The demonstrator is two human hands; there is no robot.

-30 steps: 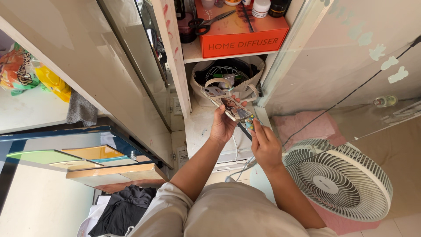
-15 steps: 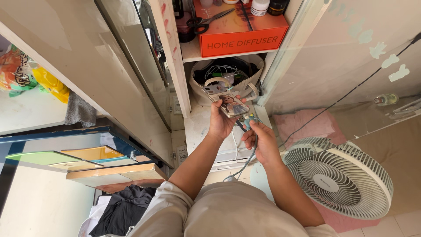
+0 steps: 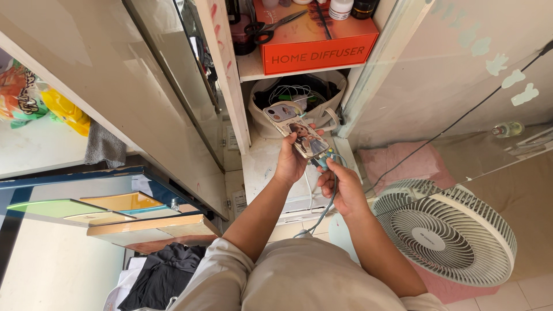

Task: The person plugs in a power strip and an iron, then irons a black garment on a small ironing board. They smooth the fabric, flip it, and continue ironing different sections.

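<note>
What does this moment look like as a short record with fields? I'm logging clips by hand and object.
left hand: holds a phone in a picture case
right hand: pinches a teal cable plug at the phone's lower end
behind: bag of cables under an orange box
right side: white floor fan

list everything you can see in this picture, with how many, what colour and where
phone: one, picture case, in left hand
cable: one, pale blue, at phone's lower end
box: one, orange, upper shelf
scissors: one, black handles, on box
bag: one, beige, lower shelf
fan: one, white, floor at right
cloth: one, grey, ledge at left
left hand: holds phone
right hand: pinches cable plug
</note>
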